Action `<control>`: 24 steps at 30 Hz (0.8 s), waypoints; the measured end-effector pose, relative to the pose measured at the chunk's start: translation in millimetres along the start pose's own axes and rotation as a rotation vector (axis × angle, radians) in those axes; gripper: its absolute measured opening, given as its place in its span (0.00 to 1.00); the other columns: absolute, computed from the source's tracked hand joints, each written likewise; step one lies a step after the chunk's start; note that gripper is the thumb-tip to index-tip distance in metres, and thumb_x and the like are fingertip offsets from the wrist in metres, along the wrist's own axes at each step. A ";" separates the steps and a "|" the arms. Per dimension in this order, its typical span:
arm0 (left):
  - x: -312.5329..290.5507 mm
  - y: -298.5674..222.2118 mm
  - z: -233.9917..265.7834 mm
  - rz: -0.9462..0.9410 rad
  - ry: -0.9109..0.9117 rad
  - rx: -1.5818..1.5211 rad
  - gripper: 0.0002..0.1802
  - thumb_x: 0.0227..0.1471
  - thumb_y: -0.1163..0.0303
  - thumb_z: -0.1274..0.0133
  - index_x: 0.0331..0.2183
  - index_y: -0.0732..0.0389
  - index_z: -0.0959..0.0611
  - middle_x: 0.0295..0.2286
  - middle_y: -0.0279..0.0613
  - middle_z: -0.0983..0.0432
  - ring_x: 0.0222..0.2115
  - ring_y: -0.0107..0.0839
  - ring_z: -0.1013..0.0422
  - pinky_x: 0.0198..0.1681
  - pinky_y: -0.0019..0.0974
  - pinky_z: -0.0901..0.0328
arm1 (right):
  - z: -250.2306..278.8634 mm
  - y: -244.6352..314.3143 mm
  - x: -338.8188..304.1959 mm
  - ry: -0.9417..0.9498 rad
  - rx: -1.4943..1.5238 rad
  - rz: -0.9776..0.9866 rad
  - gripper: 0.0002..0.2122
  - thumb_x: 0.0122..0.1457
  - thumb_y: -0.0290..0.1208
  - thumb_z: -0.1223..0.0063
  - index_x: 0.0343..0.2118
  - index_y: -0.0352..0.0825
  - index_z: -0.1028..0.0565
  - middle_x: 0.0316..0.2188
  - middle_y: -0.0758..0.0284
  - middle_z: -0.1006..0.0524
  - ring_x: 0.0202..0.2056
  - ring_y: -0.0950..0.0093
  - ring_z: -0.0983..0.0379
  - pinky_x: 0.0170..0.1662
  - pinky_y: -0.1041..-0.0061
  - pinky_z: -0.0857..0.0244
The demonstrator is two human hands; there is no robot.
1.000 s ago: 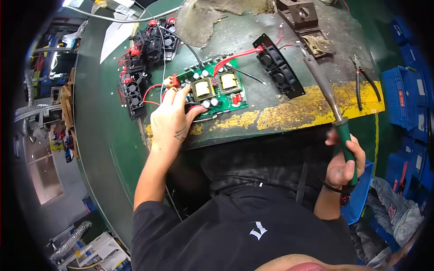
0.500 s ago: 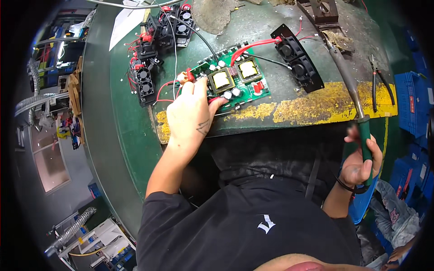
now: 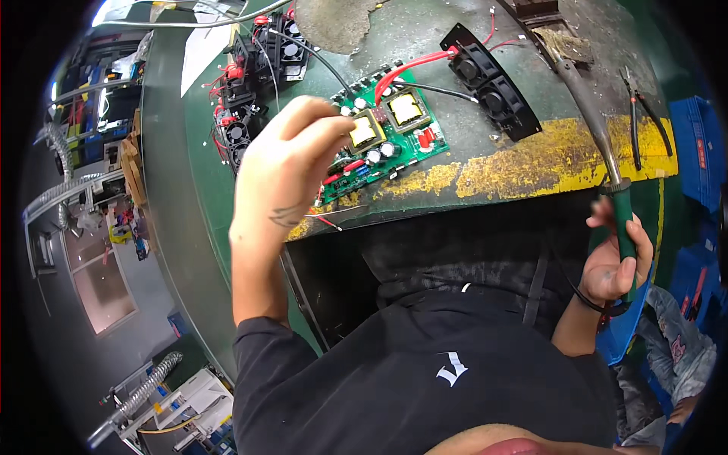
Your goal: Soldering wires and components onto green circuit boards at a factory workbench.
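Note:
My right hand (image 3: 616, 265) is wrapped round the green handle of a large soldering iron (image 3: 622, 220), whose metal shaft slants up to the bench top. Over the left end of a green circuit board (image 3: 417, 148) hovers my left hand (image 3: 284, 163), fingers bent and closed; what they hold, if anything, is hidden. A thin silvery wire (image 3: 271, 72) comes down from above and passes behind this hand. Yellow-topped transformers (image 3: 406, 110) and round capacitors stand on the board. Red and black leads join it to a black panel with two fans (image 3: 494, 85).
Pliers (image 3: 635, 121) lie on the bench at the right, near the iron's stand (image 3: 535, 19). More black fan units (image 3: 243, 91) crowd the back left. A yellow worn strip (image 3: 516, 163) marks the bench's front edge. Blue crates (image 3: 698, 152) stand beyond the right side.
My left hand has lifted off the board's left end and moved left, its fingers now curled. The right hand keeps hold of the soldering iron. The whole view has shifted slightly.

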State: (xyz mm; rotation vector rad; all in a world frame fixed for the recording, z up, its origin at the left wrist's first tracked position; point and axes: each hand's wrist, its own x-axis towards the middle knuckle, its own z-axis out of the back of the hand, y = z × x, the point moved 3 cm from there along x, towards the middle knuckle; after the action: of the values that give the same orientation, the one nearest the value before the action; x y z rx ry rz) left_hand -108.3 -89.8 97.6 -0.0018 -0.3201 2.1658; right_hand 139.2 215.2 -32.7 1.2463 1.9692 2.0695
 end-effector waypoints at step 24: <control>48.3 -5.4 -69.0 -0.227 -0.209 -0.252 0.07 0.47 0.69 0.35 0.29 0.60 0.16 0.29 0.40 0.24 0.34 0.43 0.27 0.39 0.42 0.32 | -105.8 -19.8 36.5 0.340 -0.649 0.498 0.07 0.57 0.29 0.41 0.35 0.33 0.17 0.34 0.54 0.21 0.33 0.59 0.22 0.35 0.68 0.26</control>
State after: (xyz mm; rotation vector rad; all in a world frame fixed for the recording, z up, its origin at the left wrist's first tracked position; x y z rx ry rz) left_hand -123.7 -32.2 37.9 0.1144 -0.6794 1.8916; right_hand 46.8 150.5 -18.3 1.3710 0.9173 2.9696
